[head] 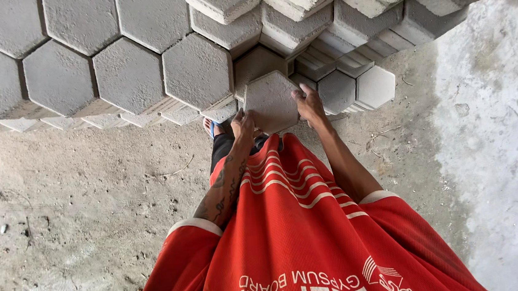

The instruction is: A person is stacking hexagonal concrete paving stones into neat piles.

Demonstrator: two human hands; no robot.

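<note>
While our left hand [243, 126] and right hand [308, 103] clamp the grey hexagonal concrete paver [271, 101] by opposite edges, we should keep it level and clear of the stacked pavers [197, 70].

Hands: two, left hand [242, 126] and right hand [309, 104]
Block held: one hexagonal paver [271, 101]
Stacked pavers [129, 75]: too many to count
Feet: one [211, 127]

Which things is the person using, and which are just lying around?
In use:
left hand
right hand
grey hexagonal paver, gripped between both hands
stacked hexagonal pavers

Lying about:
twigs on the dirt ground
pale concrete patch
</note>
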